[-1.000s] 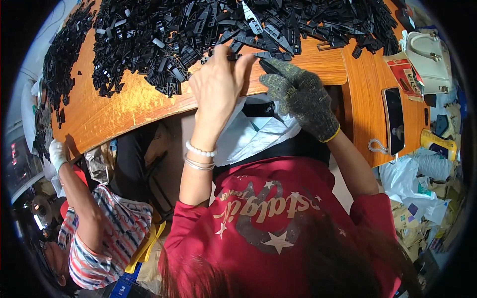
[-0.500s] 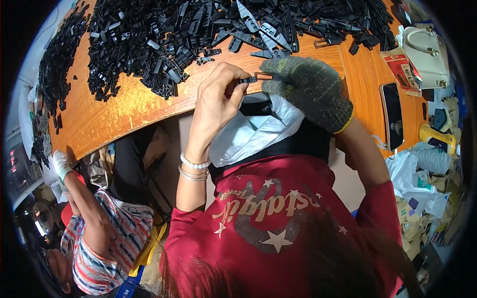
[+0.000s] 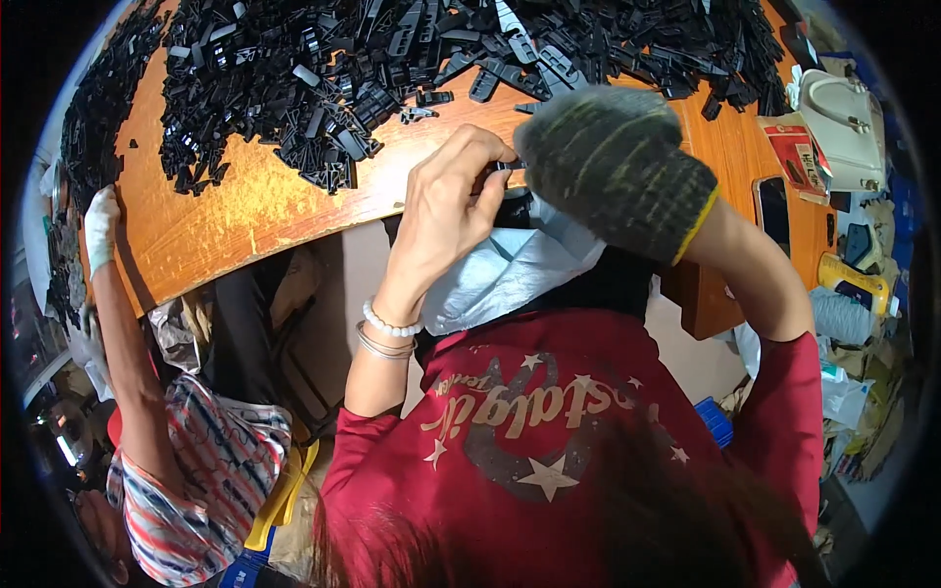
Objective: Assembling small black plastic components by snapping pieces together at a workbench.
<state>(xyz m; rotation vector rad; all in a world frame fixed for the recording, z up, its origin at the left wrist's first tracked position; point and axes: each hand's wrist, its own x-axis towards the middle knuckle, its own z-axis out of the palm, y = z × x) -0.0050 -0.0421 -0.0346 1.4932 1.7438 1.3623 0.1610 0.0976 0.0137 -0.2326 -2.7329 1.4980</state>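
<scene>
Head view: I see the left hand (image 3: 453, 191), bare, with its thumb and forefinger brought together on a small black part (image 3: 504, 167). The part sits at the near edge of the wooden table (image 3: 245, 225), mostly covered by the fingers. A pale bead bracelet (image 3: 390, 321) circles that wrist. Just beside it is the right hand (image 3: 618, 167), in a dark knit glove with a yellow cuff, slightly blurred, its fingertips turned toward the part. From here I cannot tell whether they grip anything, or how wide they stand.

Beyond both hands spreads a big heap (image 3: 294, 78) of black parts, with a few small pieces (image 3: 418, 115) at its near edge. Pale sheeting (image 3: 510, 269) lies over the lap, below the hands. Off to the right are a phone (image 3: 773, 216), a red packet (image 3: 799, 157) and a white handbag (image 3: 840, 127). At the far left, a co-worker's white-gloved hand (image 3: 101, 225) is at the table's edge, near another heap (image 3: 108, 118) of black parts.
</scene>
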